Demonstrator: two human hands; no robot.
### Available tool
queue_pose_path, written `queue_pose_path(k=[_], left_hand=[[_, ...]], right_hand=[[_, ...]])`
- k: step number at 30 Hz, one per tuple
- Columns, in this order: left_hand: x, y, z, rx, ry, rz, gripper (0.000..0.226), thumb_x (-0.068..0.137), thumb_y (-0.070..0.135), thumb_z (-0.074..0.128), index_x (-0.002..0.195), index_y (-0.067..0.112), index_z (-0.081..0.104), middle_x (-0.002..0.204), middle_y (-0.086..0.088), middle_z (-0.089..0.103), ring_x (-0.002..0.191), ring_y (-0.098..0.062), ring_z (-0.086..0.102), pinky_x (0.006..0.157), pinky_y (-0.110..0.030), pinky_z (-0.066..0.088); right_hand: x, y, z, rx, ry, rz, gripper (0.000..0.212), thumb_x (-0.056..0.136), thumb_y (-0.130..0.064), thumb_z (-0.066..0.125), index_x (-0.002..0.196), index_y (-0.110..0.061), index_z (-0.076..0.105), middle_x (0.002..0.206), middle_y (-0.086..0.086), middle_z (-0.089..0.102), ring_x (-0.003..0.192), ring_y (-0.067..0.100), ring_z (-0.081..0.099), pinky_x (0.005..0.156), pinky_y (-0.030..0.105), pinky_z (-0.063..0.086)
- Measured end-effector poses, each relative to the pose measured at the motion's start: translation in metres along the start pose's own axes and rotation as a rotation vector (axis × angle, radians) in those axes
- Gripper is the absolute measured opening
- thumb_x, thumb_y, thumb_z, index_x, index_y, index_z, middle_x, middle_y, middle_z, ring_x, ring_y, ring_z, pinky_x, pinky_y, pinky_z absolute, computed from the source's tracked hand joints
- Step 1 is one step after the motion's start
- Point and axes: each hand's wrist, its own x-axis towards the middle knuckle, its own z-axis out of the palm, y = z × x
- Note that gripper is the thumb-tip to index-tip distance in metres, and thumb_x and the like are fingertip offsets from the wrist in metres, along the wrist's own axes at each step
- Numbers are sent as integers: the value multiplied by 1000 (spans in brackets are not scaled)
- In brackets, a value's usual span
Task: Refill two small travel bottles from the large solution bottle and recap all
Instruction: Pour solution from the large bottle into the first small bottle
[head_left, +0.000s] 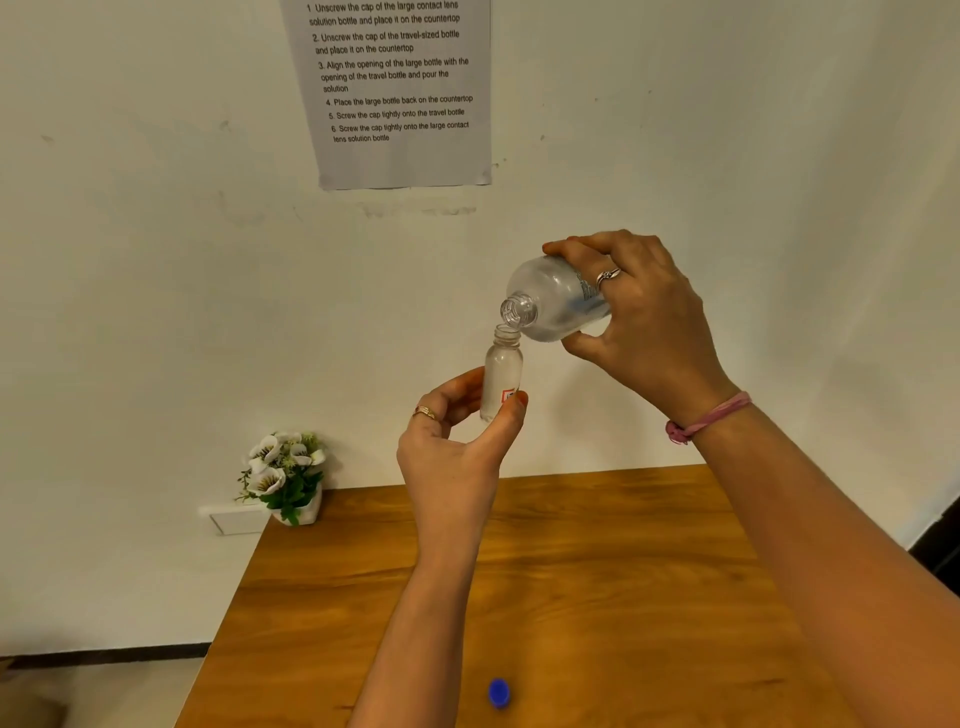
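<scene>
Pouring step: small travel bottle (502, 375), uncapped and upright, is pinched between thumb and fingertips of the left hand (457, 447), held above the wooden table (597, 571). Just above its mouth tilts the open neck of the large solution bottle (553, 304), wrapped by the right hand (639, 312). Below the travel bottle, a blue cap (499, 693) lies on the table. Misaligned necks would likely spill solution.

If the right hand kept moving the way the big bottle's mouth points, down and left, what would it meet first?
Probably the small travel bottle in the left hand: the large bottle's mouth held by the right hand sits just above its open neck.
</scene>
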Motion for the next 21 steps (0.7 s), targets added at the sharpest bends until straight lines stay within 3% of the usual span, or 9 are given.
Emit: queue_pose_path(k=[7, 14, 19, 21], left_hand=[[-5, -10, -11, -1, 2, -28, 31, 71, 23, 81, 98, 29, 66, 97, 6, 72, 93, -5, 67, 72, -12, 52], [-14, -29, -30, 26, -23, -86, 35, 72, 22, 81, 103, 24, 66, 100, 5, 73, 96, -7, 68, 77, -19, 54], [-26, -53, -51, 73, -76, -133, 32, 72, 15, 81, 97, 28, 64, 98, 3, 73, 93, -8, 69, 76, -23, 57], [-33, -64, -61, 109, -109, -136, 32, 72, 13, 81, 97, 26, 64, 97, 4, 72, 92, -7, 68, 76, -22, 57]], right_hand=[[-15, -12, 11, 65, -159, 149, 67, 69, -32, 79, 129, -26, 51, 121, 1, 53, 110, 20, 46, 70, 29, 44], [-40, -26, 27, 332, -260, 395, 75, 62, -35, 83, 129, -29, 49, 117, -2, 53, 107, 17, 48, 81, 34, 50], [-77, -37, 38, 473, -275, 534, 78, 60, -29, 86, 129, -25, 50, 110, -8, 50, 100, 7, 46, 75, 9, 38], [-96, -42, 43, 502, -279, 575, 77, 61, -27, 86, 129, -22, 50, 113, -5, 52, 100, 7, 46, 73, 5, 36]])
